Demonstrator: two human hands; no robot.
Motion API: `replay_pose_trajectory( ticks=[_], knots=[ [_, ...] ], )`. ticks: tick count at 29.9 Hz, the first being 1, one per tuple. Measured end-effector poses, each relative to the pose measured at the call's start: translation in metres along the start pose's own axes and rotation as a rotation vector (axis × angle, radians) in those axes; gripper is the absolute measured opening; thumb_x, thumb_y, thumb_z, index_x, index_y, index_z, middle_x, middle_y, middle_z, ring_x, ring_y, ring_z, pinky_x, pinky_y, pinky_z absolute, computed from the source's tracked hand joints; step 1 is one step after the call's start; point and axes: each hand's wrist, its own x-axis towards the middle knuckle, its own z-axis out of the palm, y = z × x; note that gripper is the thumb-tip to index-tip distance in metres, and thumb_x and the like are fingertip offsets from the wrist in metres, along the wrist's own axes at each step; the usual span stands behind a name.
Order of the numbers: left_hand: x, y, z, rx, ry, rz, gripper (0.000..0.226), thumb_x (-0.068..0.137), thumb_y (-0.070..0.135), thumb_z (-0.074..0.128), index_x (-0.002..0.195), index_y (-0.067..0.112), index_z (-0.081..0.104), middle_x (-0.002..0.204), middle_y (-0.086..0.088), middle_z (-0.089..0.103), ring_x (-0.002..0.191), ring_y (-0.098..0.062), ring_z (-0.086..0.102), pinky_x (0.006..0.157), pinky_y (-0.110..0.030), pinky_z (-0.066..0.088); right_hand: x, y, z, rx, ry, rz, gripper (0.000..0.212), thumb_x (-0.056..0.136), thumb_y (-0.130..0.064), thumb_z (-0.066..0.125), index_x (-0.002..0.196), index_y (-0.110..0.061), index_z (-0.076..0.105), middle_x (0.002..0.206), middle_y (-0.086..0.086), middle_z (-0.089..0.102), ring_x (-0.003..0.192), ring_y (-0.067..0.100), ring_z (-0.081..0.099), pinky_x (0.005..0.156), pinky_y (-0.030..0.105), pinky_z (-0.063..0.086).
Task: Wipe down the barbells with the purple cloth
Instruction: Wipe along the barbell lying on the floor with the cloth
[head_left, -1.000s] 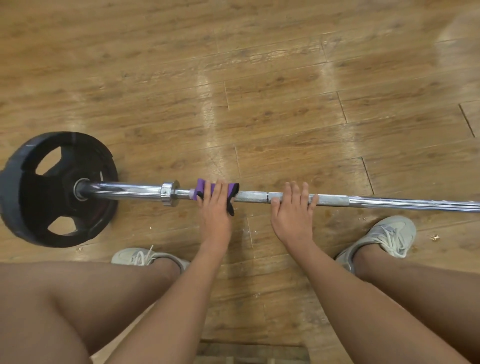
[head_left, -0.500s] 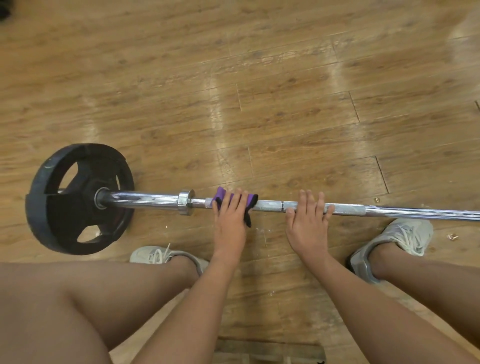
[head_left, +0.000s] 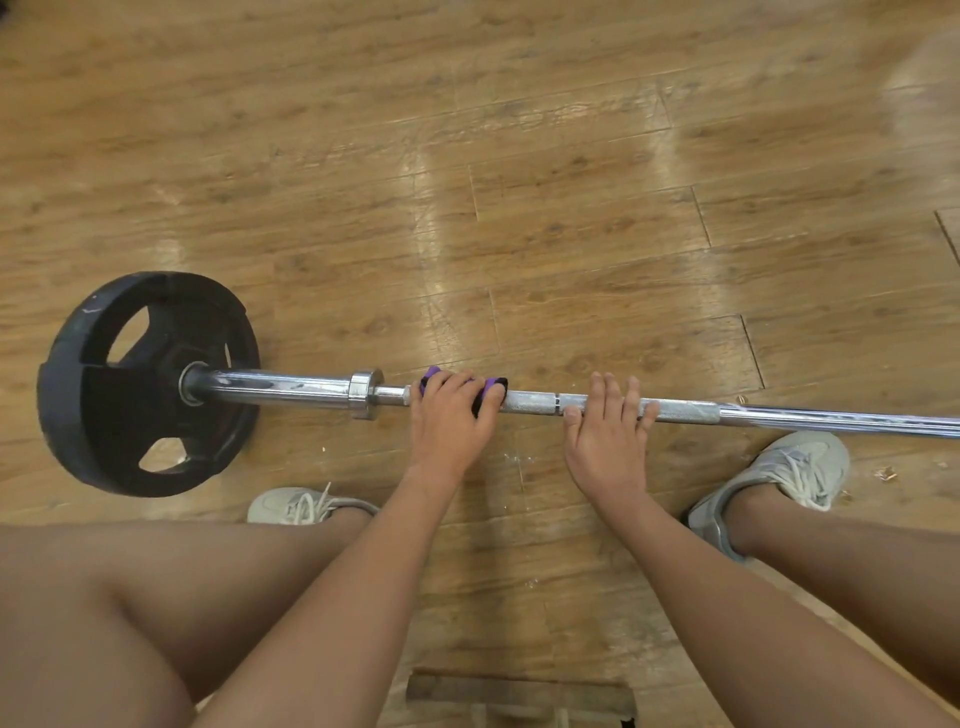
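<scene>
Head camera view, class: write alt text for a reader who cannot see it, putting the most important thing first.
A person's left hand grips a purple cloth over a chrome steel barbell on a glossy wooden plank floor. Their right hand rests straight-fingered on the bar beside it; a round black weight plate sits at the bar's left end.

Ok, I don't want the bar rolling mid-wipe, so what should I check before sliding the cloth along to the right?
1. The left hand grips the purple cloth around the bar: ok.
2. The right hand lies flat on the bar, steadying it: ok.
3. Wiping path rightward free: not ok, the right hand lies on it.
4. The weight plate rests on the floor: ok.
5. The weight plate locked on its sleeve: cannot tell.
6. The left shoe and right shoe apart from the bar: ok.
</scene>
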Motion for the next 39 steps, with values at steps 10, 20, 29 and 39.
replay_pose_trajectory(
  ticks=[10,20,29,39],
  knots=[
    [0.010,-0.004,0.014,0.318,-0.058,0.093,0.053,0.104,0.056,0.029,0.136,0.020,0.052,0.125,0.005,0.058,0.120,-0.018,0.051,0.108,-0.050,0.033,0.010,0.000,-0.002,-0.014,0.003,-0.017,0.067,0.103,-0.048,0.014,0.158,-0.011,0.024,0.164,0.009,0.025,0.155,0.032,0.003,0.123,0.055,-0.007],
    [0.012,-0.010,-0.001,0.250,-0.250,0.085,0.061,0.109,0.047,0.025,0.159,0.013,0.023,0.167,-0.004,0.017,0.155,-0.014,0.006,0.124,-0.038,0.002,0.005,0.002,0.002,-0.015,0.027,-0.024,0.066,0.105,-0.047,0.013,0.160,-0.012,0.020,0.166,0.009,0.022,0.155,0.031,0.002,0.124,0.055,-0.006],
    [-0.023,-0.013,0.008,0.284,-0.146,0.013,0.056,0.108,0.033,0.040,0.155,0.003,0.031,0.163,-0.014,0.027,0.153,-0.022,0.018,0.123,-0.044,0.013,-0.012,0.005,0.007,-0.025,0.080,-0.040,0.064,0.105,-0.044,0.018,0.160,-0.010,0.022,0.166,0.010,0.023,0.156,0.031,0.002,0.124,0.055,-0.004],
    [-0.040,-0.019,0.011,0.246,-0.160,0.173,0.057,0.099,0.033,0.048,0.146,0.001,0.047,0.153,-0.013,0.046,0.144,-0.023,0.040,0.114,-0.048,0.037,-0.035,0.007,0.017,-0.020,0.177,-0.039,0.062,0.107,-0.042,0.028,0.159,-0.008,0.025,0.165,0.012,0.027,0.156,0.031,0.006,0.125,0.056,0.002]
  ],
)
